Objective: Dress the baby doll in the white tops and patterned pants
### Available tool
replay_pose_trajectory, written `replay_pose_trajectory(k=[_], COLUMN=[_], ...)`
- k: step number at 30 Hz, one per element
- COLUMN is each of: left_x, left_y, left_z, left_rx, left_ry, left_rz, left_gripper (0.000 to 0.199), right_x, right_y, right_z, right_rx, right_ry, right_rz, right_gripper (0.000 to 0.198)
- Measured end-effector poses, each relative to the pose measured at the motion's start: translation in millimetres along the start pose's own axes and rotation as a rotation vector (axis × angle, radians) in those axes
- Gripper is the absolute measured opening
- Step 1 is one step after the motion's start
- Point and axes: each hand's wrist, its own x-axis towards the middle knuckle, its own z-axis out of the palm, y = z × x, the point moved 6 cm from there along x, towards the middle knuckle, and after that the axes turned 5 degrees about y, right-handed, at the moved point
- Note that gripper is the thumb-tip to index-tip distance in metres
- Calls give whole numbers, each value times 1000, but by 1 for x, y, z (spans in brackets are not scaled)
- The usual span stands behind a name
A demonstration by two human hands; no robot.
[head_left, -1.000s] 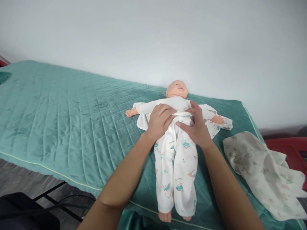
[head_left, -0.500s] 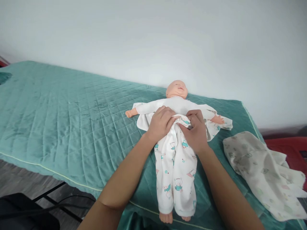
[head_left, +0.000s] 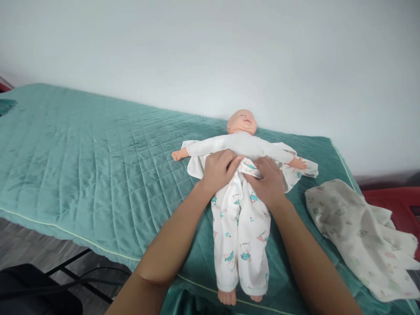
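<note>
A baby doll (head_left: 242, 122) lies on its back, arms spread wide, head toward the wall. White pants with cartoon animals (head_left: 241, 236) cover its legs, and its feet poke out of the cuffs. My left hand (head_left: 220, 171) is closed on the waistband at the doll's left-of-view hip. On the other side my right hand (head_left: 268, 179) grips the same waistband, thumb toward the middle. Between the two hands the waistband is bunched. Some fingertips are hidden in the cloth. A printed white shirt (head_left: 290, 179) is spread under the doll's arms and back.
A green quilted cover (head_left: 108, 166) lies over the bed or table, which stands against a white wall (head_left: 183, 52). At the right edge rests a crumpled patterned cloth (head_left: 357, 240), beside a red object (head_left: 398, 201). A black item (head_left: 36, 291) is at lower left.
My right hand's fingers have shifted slightly lower and flatter over the waistband, and my left fingers have curled a little. The doll and the other cloth stay where they were.
</note>
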Motion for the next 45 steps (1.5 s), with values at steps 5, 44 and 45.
replay_pose_trajectory(k=[5,44,45], left_x=[0,1,1], left_y=[1,-1,-1], left_z=[-1,-5,-5], left_rx=[-31,-32,-31], left_ry=[24,92,93], left_rz=[-4,2,3], left_gripper=[38,40,40], right_x=[-2,-4,-4], right_y=[-5,-5,-5], right_z=[-2,-2,-2], right_rx=[-33,-165,-169], right_ry=[36,89,80], right_rz=[-119,-125,-115], right_gripper=[13,35,34])
